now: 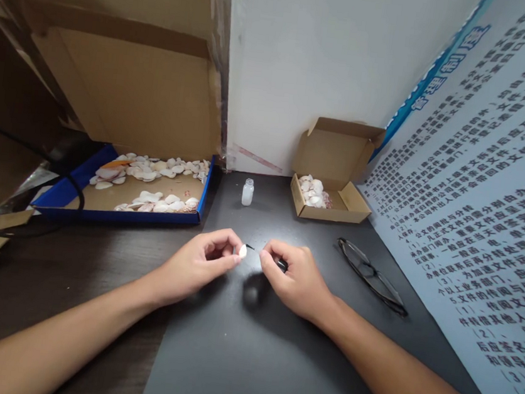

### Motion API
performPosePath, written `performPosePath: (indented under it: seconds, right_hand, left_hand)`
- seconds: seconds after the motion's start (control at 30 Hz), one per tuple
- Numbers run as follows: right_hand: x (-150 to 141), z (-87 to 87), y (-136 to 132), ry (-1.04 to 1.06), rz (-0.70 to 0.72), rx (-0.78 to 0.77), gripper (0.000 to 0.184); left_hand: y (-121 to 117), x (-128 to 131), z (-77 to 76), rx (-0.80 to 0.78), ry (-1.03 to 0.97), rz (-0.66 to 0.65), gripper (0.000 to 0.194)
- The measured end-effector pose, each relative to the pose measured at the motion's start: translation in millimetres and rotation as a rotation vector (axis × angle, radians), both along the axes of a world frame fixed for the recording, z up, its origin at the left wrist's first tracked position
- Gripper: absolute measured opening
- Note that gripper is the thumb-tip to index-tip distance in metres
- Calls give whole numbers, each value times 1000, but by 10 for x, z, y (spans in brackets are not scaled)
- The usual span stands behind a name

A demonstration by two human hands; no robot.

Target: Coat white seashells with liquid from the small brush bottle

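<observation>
Between thumb and forefinger, my left hand (206, 257) pinches a small white seashell (242, 251) above the dark table. My right hand (296, 277) is closed around the black cap of a thin brush (251, 247), part of the cap hidden by the fingers. The dark brush tip points left and is close beside the shell; whether they touch I cannot tell. Beyond both hands stands a small uncapped glass bottle (248, 193) with whitish contents, upright on the table.
At the left, a blue-edged box (202, 206) holds many shells, its cardboard lid raised. A small open cardboard box (336, 215) with shells stands at the back right. Folded glasses (371, 276) lie right of my right hand. A black cable (83, 198) curves at far left.
</observation>
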State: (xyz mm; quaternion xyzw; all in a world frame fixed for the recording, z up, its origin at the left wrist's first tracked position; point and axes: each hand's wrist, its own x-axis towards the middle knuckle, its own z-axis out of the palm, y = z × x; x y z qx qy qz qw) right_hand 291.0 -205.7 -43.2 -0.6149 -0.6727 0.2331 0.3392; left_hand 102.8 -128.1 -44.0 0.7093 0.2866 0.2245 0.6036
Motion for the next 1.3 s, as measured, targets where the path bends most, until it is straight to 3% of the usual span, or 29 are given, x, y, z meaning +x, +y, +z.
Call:
performPosePath:
  seconds: [0.13,0.27,0.67,0.9,1.3]
  right_hand:
    - [-16,-6,-5,11,42,-7,25]
    - [-27,-7,-11,17,67,1,25]
    - [-29,-25,-26,51,114,53,25]
    - [-26,-13,-33,82,132,100,25]
    - [-4,-24,-39,87,156,100,24]
  left_hand:
    - [22,-11,-10,-334,-175,43,23]
    - [1,-11,26,-488,-222,12,22]
    - [-5,-3,32,-484,-159,-40,22]
    - [5,2,18,-498,-176,4,25]
    - [6,-19,44,-648,-254,40,17]
